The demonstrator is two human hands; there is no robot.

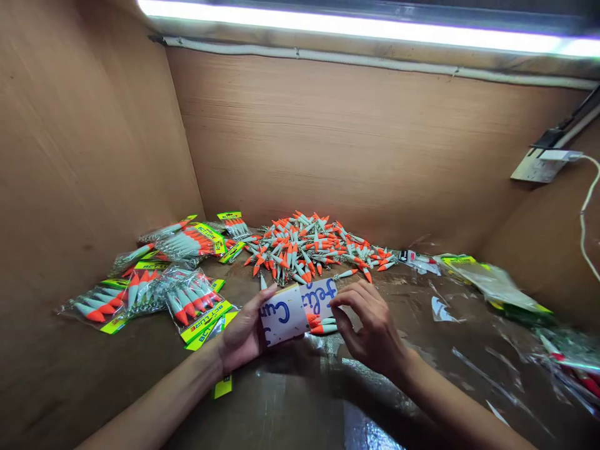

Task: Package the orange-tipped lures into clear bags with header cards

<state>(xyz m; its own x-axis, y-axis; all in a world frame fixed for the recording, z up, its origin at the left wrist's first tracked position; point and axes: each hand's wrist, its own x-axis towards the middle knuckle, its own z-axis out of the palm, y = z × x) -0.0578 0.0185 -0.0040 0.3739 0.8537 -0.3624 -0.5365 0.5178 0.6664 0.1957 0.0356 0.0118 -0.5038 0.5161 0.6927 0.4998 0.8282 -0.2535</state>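
Note:
My left hand point(244, 334) grips a white card with blue handwriting point(295, 309), thumb along its top left edge. Against the card's right side, my right hand point(372, 328) has its fingers curled, pinching it together with a few orange-and-white fishing floats point(323, 325) that stick out beneath. Just beyond the hands lies a big loose pile of the same orange-tipped floats point(309, 247). To the left lie several clear packets of floats with yellow-green header labels point(187, 300).
Brown board walls enclose the bench on the left, back and right. Empty clear bags point(492, 281) lie at the right. A wall socket with a white plug and cable point(546, 162) sits upper right. A tube light point(375, 28) runs overhead.

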